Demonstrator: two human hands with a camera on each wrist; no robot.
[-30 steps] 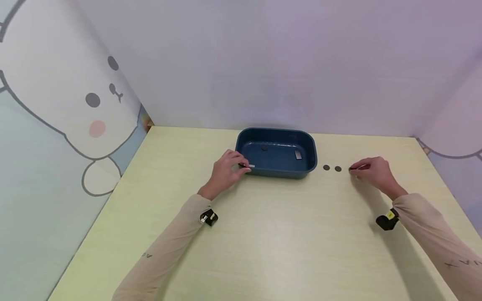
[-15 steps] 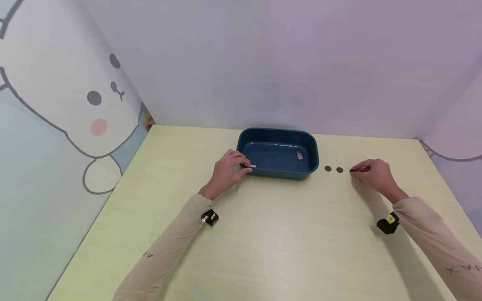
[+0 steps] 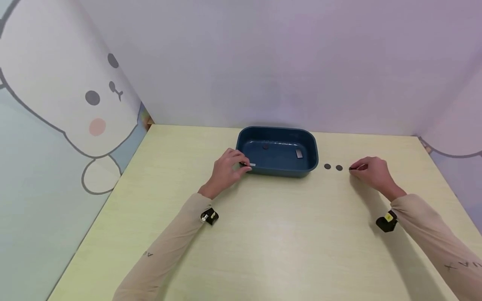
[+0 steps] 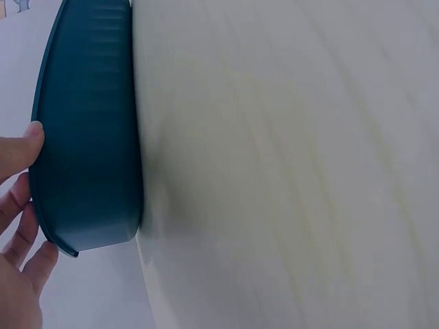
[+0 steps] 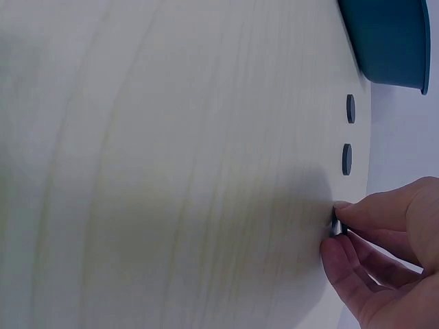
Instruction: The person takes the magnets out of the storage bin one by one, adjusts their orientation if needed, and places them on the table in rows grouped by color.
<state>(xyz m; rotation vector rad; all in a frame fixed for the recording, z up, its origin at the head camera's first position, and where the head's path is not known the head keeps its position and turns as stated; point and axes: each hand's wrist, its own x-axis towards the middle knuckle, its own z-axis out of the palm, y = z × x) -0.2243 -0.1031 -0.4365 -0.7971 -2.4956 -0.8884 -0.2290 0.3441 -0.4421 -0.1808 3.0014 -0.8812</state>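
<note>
Here, the right hand (image 3: 376, 173) pinches a disc (image 5: 337, 223).

The tray (image 3: 278, 172) at the left hand's (image 3: 227, 169) grip is dark blue, discs (image 5: 347, 159) beside the right hand (image 3: 373, 171) dark grey, the grained table (image 3: 278, 238) below pale yellow.

The blue tray (image 3: 276, 172) looked like smooth plastic, its inside faintly glossy. Pale wood grain streaked the smooth tabletop (image 3: 271, 234). The dark discs (image 5: 347, 159) appeared matt; the beige sleeves (image 3: 169, 238) were matt cloth.
</note>
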